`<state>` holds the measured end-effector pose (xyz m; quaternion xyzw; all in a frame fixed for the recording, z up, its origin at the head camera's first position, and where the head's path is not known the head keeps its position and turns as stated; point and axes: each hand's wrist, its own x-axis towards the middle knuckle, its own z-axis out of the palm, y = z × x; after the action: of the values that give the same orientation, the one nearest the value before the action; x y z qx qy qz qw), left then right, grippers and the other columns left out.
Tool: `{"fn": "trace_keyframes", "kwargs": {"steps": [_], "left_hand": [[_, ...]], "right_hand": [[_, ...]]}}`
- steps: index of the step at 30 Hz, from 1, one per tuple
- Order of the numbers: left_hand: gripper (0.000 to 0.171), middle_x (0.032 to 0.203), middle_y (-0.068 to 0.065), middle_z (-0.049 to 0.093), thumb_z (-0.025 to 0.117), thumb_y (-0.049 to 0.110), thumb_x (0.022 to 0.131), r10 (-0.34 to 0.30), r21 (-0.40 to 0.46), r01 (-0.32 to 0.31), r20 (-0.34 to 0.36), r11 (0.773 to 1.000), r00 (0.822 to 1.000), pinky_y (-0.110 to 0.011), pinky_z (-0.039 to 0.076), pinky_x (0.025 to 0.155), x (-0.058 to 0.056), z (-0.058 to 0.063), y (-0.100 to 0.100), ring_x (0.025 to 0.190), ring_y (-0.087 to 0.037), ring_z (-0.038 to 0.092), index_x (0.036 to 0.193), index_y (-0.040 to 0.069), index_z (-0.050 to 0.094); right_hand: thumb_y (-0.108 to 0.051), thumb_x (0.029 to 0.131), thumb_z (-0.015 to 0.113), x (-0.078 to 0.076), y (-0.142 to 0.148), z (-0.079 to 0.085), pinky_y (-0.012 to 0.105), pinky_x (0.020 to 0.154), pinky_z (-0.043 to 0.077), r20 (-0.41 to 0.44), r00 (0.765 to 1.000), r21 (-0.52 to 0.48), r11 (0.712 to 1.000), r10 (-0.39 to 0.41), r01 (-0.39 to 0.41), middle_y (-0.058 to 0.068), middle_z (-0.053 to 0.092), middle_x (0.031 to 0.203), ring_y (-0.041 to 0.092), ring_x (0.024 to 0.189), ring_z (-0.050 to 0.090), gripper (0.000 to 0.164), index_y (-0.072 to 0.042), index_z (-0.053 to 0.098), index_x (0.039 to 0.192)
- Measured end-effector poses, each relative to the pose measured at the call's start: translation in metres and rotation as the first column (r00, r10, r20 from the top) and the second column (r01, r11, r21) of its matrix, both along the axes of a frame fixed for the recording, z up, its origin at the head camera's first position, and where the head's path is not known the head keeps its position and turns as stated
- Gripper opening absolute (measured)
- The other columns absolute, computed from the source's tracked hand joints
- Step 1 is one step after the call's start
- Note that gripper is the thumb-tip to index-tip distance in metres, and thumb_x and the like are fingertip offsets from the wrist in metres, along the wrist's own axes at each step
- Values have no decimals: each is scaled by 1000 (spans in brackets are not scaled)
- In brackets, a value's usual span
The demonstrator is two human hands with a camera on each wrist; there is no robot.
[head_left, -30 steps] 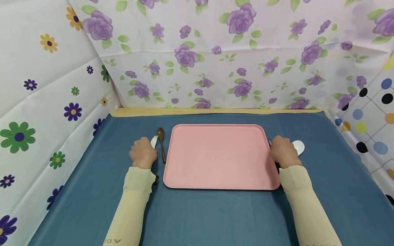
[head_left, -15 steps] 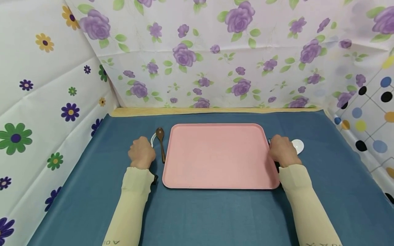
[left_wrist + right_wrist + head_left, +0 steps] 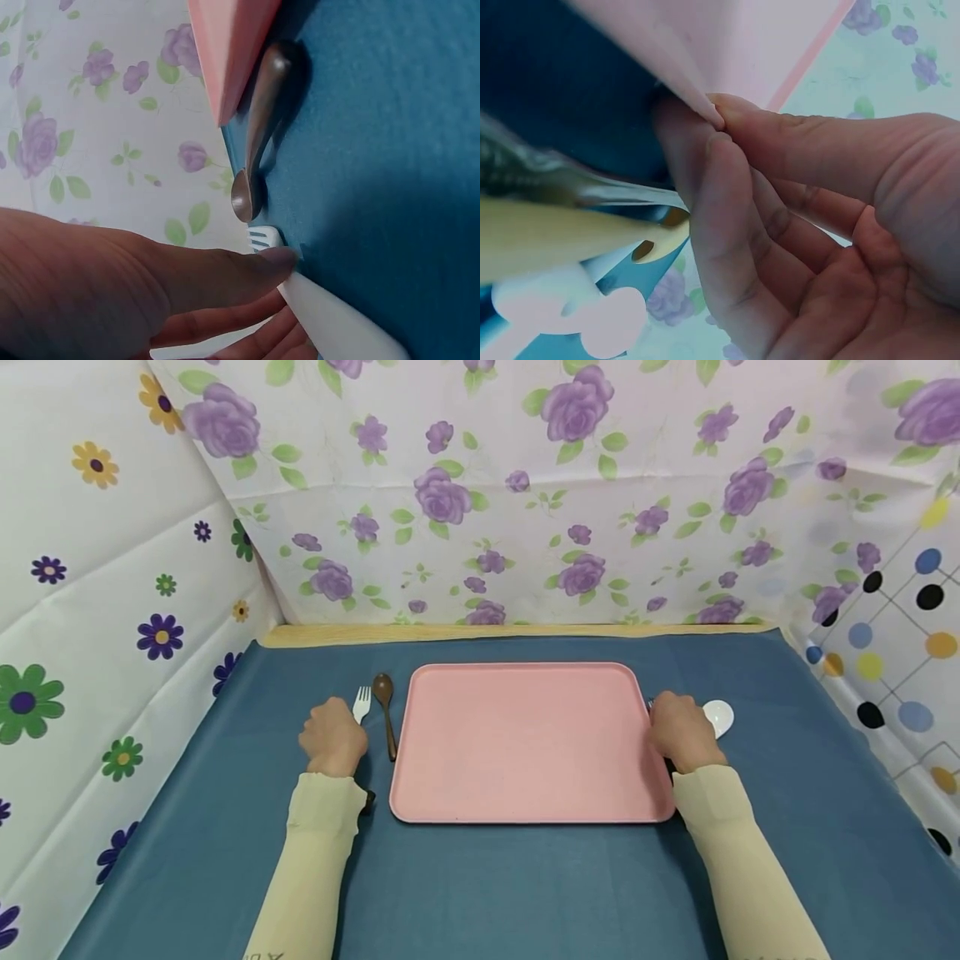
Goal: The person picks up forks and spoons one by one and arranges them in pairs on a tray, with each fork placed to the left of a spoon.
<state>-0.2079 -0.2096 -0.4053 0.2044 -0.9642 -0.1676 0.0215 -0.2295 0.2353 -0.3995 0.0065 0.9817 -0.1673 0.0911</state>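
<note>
A white fork [image 3: 362,703] with its tines toward the back lies left of a brown spoon [image 3: 384,692]. My left hand [image 3: 333,739] pinches the fork [image 3: 330,319]; in the left wrist view its thumb lies across the neck just below the tines, with the fingers behind. At the right side of the pink tray [image 3: 525,743] is my right hand [image 3: 684,732]. In the right wrist view, that hand [image 3: 765,217] pinches the tray rim [image 3: 649,52] between thumb and forefinger, its other fingers curled beneath.
Right of the tray, largely behind my right hand, lie a metal utensil [image 3: 547,176], a yellow slotted utensil [image 3: 570,236] and a white spoon [image 3: 718,717]. A floral cloth wall [image 3: 487,485] rises behind the blue tabletop [image 3: 510,893], with patterned sheets on both sides.
The white fork has turned so its tines show flat, and it now stands slightly apart from the brown spoon. My left hand shifted a little left; the right hand stays at the tray.
</note>
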Motion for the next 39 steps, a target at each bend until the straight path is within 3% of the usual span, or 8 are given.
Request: {"fn": "trace_keyframes", "kwargs": {"steps": [9,15,25,30,35,39], "left_hand": [[18,90,-31,63,62,0,79,10,-24,-10,1,1000,1000,-57,52,68,-2,0,0,76,-44,60,93,-10,67],[12,84,-30,63,61,0,79,-4,-25,3,-20,1000,1000,-58,52,65,-2,-1,0,71,-44,60,86,-9,67],[11,68,-22,60,62,2,82,-26,-2,26,-104,1000,994,-50,48,52,-1,-2,1,57,-34,57,74,-5,64],[19,58,-13,53,63,3,81,-25,8,26,-144,1000,989,-44,44,49,-2,-3,3,53,-28,53,63,1,58],[35,50,-5,40,63,4,80,-46,22,50,-175,998,984,-41,40,46,-2,-1,6,49,-27,50,53,10,42],[41,45,0,29,63,4,80,-70,33,78,-202,996,977,-37,34,40,0,0,8,41,-24,44,49,13,36]], "right_hand": [[5,86,49,1,0,2,41,52,45,-16,1000,-6,1000,6,-6,19,60,72,29,62,53,18,2,64,76],[5,83,52,1,3,2,38,51,42,14,1000,-25,1000,-6,6,16,57,67,28,61,51,24,-4,59,62],[5,82,53,2,3,1,37,50,41,20,1000,-41,999,-17,18,16,57,67,27,61,50,19,-1,62,67],[5,81,53,2,3,1,37,50,40,20,1000,-45,999,-8,9,15,56,65,27,59,49,22,-4,58,62],[5,80,53,1,3,0,36,49,39,10,1000,-43,999,-6,6,13,53,61,26,58,48,24,-6,54,59],[5,81,53,2,3,-2,36,49,40,28,999,-50,999,-16,17,15,56,65,27,59,49,20,-4,59,64]]}}
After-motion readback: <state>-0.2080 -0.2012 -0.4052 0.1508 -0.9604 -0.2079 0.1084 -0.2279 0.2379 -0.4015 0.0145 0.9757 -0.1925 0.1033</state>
